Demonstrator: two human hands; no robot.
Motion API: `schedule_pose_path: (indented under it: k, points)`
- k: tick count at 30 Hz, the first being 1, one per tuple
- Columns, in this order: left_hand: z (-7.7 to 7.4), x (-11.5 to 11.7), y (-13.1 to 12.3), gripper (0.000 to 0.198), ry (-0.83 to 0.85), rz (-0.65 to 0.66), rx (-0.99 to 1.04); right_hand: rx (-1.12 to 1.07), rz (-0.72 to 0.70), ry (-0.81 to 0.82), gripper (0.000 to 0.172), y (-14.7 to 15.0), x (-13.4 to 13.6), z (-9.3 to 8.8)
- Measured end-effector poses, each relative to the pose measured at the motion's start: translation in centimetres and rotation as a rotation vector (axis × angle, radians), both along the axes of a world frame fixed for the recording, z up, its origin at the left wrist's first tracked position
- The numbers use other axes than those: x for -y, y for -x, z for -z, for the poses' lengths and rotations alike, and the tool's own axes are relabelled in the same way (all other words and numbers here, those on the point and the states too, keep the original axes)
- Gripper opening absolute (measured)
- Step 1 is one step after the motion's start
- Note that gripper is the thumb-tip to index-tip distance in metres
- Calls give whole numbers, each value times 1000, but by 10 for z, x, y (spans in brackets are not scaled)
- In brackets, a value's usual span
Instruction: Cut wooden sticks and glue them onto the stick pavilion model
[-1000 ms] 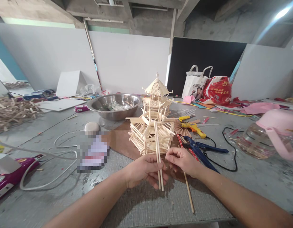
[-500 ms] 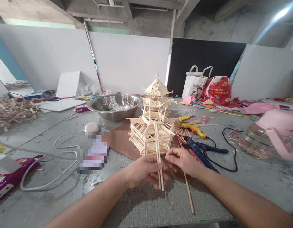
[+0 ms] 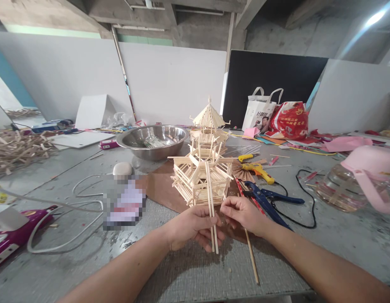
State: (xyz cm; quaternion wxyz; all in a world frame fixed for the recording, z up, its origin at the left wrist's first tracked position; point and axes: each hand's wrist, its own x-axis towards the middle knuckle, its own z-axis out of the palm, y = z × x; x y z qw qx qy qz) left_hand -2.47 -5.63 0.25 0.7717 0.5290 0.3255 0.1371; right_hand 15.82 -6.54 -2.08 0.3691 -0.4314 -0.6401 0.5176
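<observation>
My head view: my left hand (image 3: 198, 223) holds two pale sticks (image 3: 210, 193) near the table (image 3: 169, 277)'s near edge, long axis running away from me, far ends before one stick tower (image 3: 199, 152). My right hand (image 3: 241, 212) pinches narrow; I can't tell whether on anything. One loose stick (image 3: 252, 259) slants toward the near edge, one blue cutter (image 3: 260, 194) beside my right wrist.

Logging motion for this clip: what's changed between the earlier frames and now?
Nothing visibly changed: nothing moved, was taken hold of or let go. The left hand still holds two pale sticks in front of the stick model; the right hand stays beside them, and I can't tell if it holds anything. The loose stick and yellow glue gun lie as before.
</observation>
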Motion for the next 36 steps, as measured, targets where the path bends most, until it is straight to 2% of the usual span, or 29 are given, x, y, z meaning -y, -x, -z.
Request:
schedule_pose_path:
  k: [10,18,29,36]
  points:
    - [0,0,-1,26,8,11,9,15,-18,-3,24,0,2,-2]
    - [-2,0,-1,32,18,-1,24,46,-108,-253,31,2,8,-6]
    - [1,1,-3,32,-5,2,8,113,-168,-284,42,0,12,-11]
    - [3,2,-4,29,-12,2,7,164,-202,-213,51,-1,12,-11]
